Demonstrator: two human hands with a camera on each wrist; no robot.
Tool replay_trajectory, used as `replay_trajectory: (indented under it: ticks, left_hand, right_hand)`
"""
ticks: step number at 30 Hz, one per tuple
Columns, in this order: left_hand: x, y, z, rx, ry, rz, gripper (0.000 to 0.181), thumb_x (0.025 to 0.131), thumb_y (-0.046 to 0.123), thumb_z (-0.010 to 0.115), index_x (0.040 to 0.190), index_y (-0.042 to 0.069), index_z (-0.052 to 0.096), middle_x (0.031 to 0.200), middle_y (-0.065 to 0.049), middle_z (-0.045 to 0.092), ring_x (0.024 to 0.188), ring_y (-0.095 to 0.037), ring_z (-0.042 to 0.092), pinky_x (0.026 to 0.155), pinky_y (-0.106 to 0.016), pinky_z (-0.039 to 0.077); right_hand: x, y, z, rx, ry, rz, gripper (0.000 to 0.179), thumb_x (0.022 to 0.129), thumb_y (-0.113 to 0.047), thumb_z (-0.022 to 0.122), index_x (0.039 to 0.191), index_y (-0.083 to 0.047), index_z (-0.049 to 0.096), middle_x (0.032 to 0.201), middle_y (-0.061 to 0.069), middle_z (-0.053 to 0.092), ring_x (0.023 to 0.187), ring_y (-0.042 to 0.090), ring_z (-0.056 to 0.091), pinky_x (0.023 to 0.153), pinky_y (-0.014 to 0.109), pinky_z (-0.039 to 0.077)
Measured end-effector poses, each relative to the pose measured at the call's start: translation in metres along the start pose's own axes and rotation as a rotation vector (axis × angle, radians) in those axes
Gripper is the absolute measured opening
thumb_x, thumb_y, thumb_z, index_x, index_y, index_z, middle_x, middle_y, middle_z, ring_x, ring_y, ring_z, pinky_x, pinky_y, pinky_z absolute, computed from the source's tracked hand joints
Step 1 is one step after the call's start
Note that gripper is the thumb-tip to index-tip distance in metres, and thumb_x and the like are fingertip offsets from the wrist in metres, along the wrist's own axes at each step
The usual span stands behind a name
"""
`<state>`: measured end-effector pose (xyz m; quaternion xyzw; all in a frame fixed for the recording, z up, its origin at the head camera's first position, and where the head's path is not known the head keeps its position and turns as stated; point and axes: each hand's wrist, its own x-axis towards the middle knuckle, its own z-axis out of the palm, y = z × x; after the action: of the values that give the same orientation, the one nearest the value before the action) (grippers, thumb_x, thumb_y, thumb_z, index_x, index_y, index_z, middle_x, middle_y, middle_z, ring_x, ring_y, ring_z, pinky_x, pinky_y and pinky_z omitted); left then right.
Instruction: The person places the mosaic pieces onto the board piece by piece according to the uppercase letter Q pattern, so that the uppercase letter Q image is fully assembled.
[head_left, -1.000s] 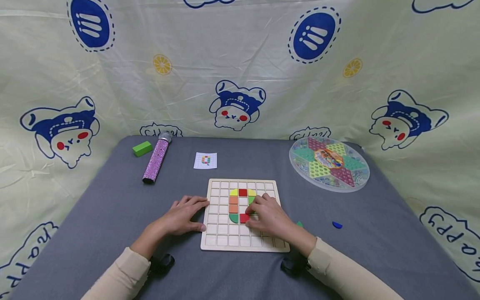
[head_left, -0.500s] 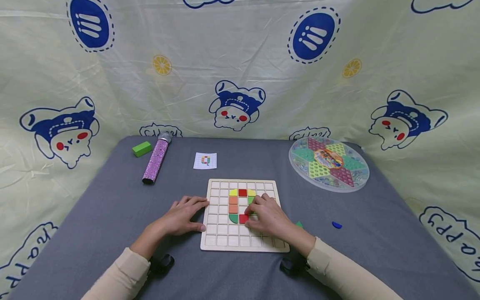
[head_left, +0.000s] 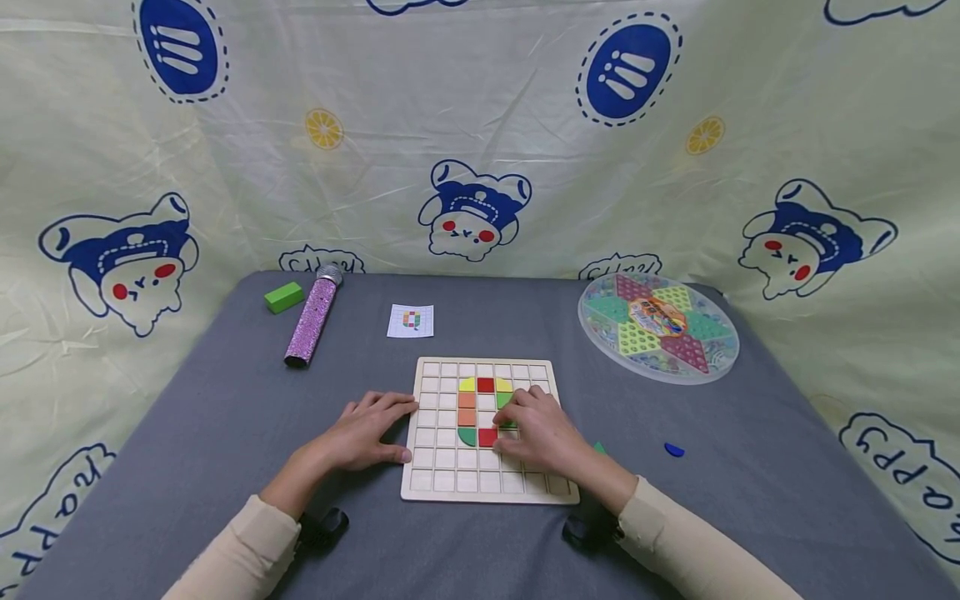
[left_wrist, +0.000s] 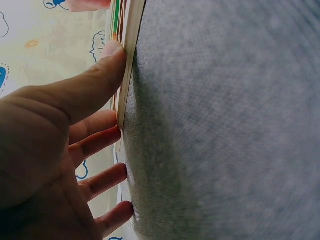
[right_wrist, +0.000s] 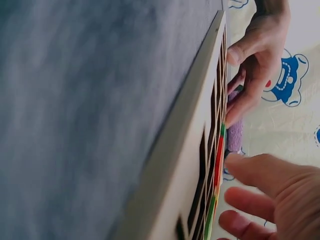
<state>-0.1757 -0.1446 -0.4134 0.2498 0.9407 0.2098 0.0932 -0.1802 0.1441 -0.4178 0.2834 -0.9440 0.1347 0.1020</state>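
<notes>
A wooden grid board (head_left: 442,482) lies on the grey cloth. Coloured tiles form a ring on it: a red square (head_left: 486,385) at the top, yellow corners, orange squares (head_left: 467,401) down the left, a dark green rounded corner (head_left: 467,437) and a lower red square (head_left: 487,437). My left hand (head_left: 367,433) touches the board's left edge with thumb and fingertips, fingers spread. Over the ring's right side is my right hand (head_left: 542,433), thumb beside the lower red square and fingers by the light green tile (head_left: 504,400). In the right wrist view its thumb and fingers stand apart, holding nothing visible.
Behind the board lies a small pattern card (head_left: 410,322). A glittery purple microphone (head_left: 311,321) and a green block (head_left: 284,297) are at back left, a round board-game case (head_left: 658,329) at back right. A blue half-round piece (head_left: 674,450) and a partly hidden green piece (head_left: 599,448) lie right.
My right hand has shifted very slightly to the right, and a little more green shows beside its fingers. The left hand and the board keep their places.
</notes>
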Motion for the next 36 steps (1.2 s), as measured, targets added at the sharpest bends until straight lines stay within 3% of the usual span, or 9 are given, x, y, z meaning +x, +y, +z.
replay_trajectory:
  ticks: [11, 23, 36]
  left_hand:
    - [0.000, -0.001, 0.000, 0.001, -0.002, 0.008, 0.068, 0.083, 0.038, 0.069, 0.141, 0.012, 0.044, 0.145, -0.006, 0.042, 0.129, -0.031, 0.037, 0.095, -0.052, 0.031]
    - [0.001, -0.001, 0.001, 0.003, 0.000, -0.002, 0.069, 0.082, 0.038, 0.070, 0.141, 0.013, 0.044, 0.145, -0.005, 0.042, 0.129, -0.031, 0.037, 0.094, -0.052, 0.031]
    - [0.001, -0.001, 0.002, 0.015, 0.007, 0.002, 0.069, 0.082, 0.039, 0.070, 0.140, 0.013, 0.045, 0.144, -0.006, 0.043, 0.129, -0.031, 0.038, 0.093, -0.052, 0.031]
  right_hand:
    - [-0.012, 0.015, -0.026, 0.071, -0.003, 0.135, 0.025, 0.074, -0.030, 0.078, 0.094, -0.016, 0.073, 0.092, -0.001, 0.059, 0.087, 0.015, 0.044, 0.079, 0.035, 0.037]
    - [-0.043, 0.044, -0.048, 0.055, 0.018, 0.179, 0.024, 0.078, -0.027, 0.077, 0.096, -0.013, 0.072, 0.094, 0.000, 0.058, 0.088, 0.016, 0.045, 0.077, 0.038, 0.037]
    - [-0.072, 0.069, -0.053, 0.013, 0.009, 0.231, 0.024, 0.075, -0.026, 0.079, 0.094, -0.014, 0.071, 0.092, 0.000, 0.059, 0.086, 0.017, 0.046, 0.075, 0.038, 0.038]
